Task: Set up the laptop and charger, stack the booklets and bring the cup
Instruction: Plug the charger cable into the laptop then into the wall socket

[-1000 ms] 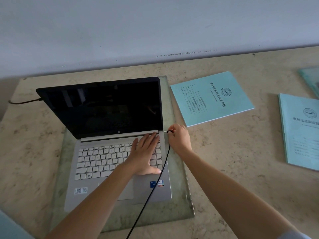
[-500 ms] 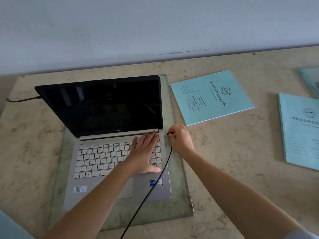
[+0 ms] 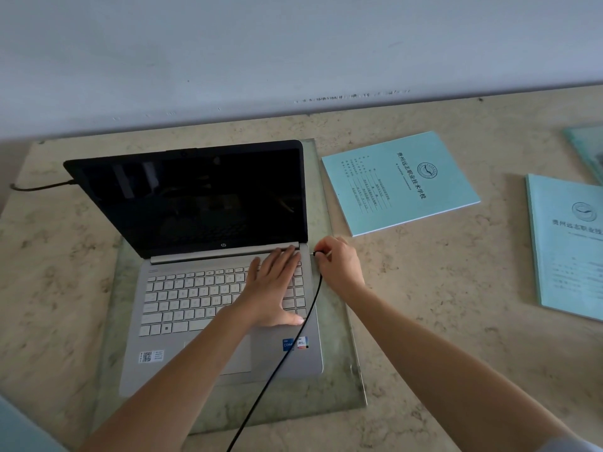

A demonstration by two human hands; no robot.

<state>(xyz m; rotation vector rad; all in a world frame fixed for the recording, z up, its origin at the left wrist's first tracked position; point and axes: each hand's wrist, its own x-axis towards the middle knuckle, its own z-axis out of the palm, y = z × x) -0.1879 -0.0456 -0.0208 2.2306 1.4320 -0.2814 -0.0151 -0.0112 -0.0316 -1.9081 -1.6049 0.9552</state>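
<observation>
Silver laptop (image 3: 169,363), dark screen (image 3: 195,203), left hand (image 3: 274,288) flat on keys (image 3: 182,298), right hand (image 3: 339,265) pinching plug (image 3: 317,253)

Mottled beige stone tabletop (image 3: 424,305), veined with brown, butting against a pale grey painted wall (image 3: 293,44) with chipped flecks along the join. Flat on the stone toward the left, a rectangular slab of clear greenish glass (image 3: 310,393). At the lower left edge, a blurred pale blue corner (image 3: 13,432), too cropped to identify.

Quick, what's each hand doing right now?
Left hand: open, resting flat on the laptop.
Right hand: closed, pinching the charger plug at the laptop's right edge.
</observation>
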